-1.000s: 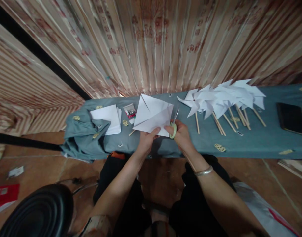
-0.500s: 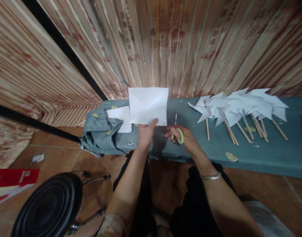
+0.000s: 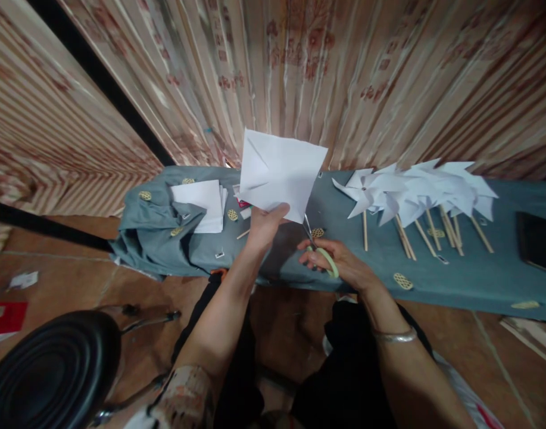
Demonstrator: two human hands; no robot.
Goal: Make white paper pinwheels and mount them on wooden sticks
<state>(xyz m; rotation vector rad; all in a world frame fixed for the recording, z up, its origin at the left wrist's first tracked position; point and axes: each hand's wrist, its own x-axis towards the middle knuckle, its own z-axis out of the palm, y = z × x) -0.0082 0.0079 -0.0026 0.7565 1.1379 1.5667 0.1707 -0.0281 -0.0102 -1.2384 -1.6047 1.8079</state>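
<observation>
A square sheet of white paper (image 3: 285,170) with creases and slits near its left corners is raised above the table. My left hand (image 3: 266,226) pinches its lower edge, thumb on top. In my right hand (image 3: 328,262) are scissors (image 3: 325,260) with pale green handles, fingers through the loops. Their blades point up and reach the paper's lower right corner. To the left lies a stack of white paper sheets (image 3: 205,205). Several white paper pinwheels (image 3: 415,193) on wooden sticks lie overlapping to the right.
A grey-green cloth with yellow motifs covers the narrow table (image 3: 366,271). A dark flat device (image 3: 538,241) lies at its right end. Behind hangs a patterned curtain (image 3: 295,71). A black round stool (image 3: 53,369) stands at lower left. A small red item (image 3: 243,203) lies partly behind the paper.
The paper has turned clockwise and risen a little, now showing slits at its left side. The scissors have come to its lower right corner. The view has shifted slightly right.
</observation>
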